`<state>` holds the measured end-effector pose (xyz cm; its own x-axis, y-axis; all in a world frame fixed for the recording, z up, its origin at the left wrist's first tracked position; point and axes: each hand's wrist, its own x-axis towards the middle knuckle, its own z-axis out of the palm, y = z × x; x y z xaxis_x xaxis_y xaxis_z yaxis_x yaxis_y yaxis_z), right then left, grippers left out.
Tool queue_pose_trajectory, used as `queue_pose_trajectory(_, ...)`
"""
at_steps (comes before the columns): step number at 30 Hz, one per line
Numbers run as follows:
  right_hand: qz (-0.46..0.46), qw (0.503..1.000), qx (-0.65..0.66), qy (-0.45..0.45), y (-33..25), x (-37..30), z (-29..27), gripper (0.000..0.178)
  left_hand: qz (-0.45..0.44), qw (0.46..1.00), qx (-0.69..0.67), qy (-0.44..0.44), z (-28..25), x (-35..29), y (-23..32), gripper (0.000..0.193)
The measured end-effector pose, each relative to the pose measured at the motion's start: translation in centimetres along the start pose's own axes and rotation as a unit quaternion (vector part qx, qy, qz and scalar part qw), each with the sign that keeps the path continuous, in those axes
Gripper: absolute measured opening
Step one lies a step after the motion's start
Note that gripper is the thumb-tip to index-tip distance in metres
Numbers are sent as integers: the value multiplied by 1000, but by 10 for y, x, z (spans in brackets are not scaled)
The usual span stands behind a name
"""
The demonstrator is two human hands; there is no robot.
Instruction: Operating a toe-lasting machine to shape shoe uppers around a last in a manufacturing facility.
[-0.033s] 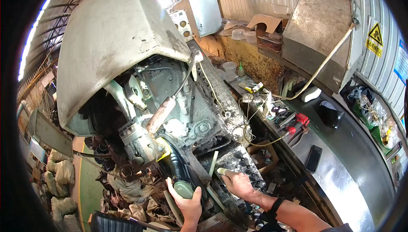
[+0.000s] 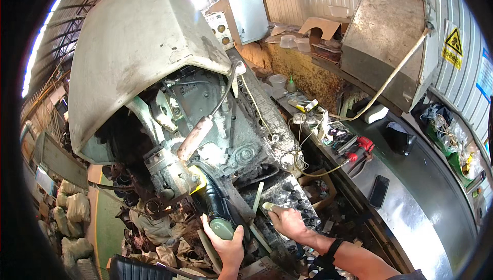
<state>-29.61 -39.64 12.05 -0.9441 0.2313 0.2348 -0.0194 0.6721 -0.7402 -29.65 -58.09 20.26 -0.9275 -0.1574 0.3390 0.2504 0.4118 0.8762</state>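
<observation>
Holding a dark shoe-shaped piece (image 2: 215, 205) at about half past six in the view, using the left hand (image 2: 229, 246) at six o'clock. Pinching its green rounded end (image 2: 222, 228) between thumb and forefinger, spreading the two to either side of it. Slanting the piece away toward eleven o'clock, up to a yellow part (image 2: 197, 179) of the worn machine (image 2: 203, 98) between seven and eight o'clock. Reaching with the right hand (image 2: 288, 222) at five o'clock, over a speckled control panel (image 2: 290, 194) bearing dark round knobs. Stretching out the index finger, wearing a pale cover (image 2: 268, 206) on its tip, pointing it toward ten o'clock and curling the other fingers under. Not being able to tell any contact of that tip with the panel, nor the closure of the right grip. Wearing a black band (image 2: 335, 249) around the right wrist. Facing a brown cylinder (image 2: 195, 139) between eight and nine o'clock and a big pale hood (image 2: 133, 49) at ten. Having a phone (image 2: 379, 191) lying on shiny metal at four o'clock, and a red tool (image 2: 364, 145) just past three. Seeing a clear plastic cup (image 2: 277, 81) at one o'clock and a grimy metal box (image 2: 382, 33) at two. Looking past crumpled, cloth-like material (image 2: 174, 244) at seven o'clock to pale sacks (image 2: 77, 210) at eight
</observation>
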Motion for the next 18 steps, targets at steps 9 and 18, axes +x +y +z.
queue_pose_trajectory(9,3,1000,4,9,-2,0,0,22,23,999,21,-17,-2,1,-10,98)
queue_pose_trajectory(18,60,995,-35,-69,-14,4,-13,27,38,999,0,-27,-2,3,-20,85)
